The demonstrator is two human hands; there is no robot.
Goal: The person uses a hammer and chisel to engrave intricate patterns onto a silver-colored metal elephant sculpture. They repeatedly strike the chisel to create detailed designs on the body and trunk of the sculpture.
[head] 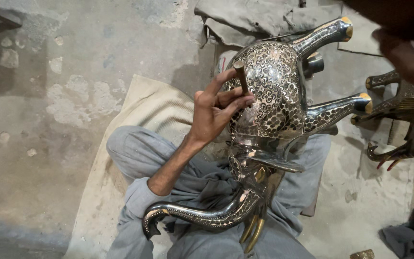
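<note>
I am pinching a short metal punch [240, 74] in my left hand [214, 112] — fingers curled around it, tip set against the engraved metal elephant [276, 103] lying upside down across my lap. It is looking heavy, rigid and slick — legs or trunk give grip. My right hand [406, 57] is blurring above; its grip I cannot tell.
</note>
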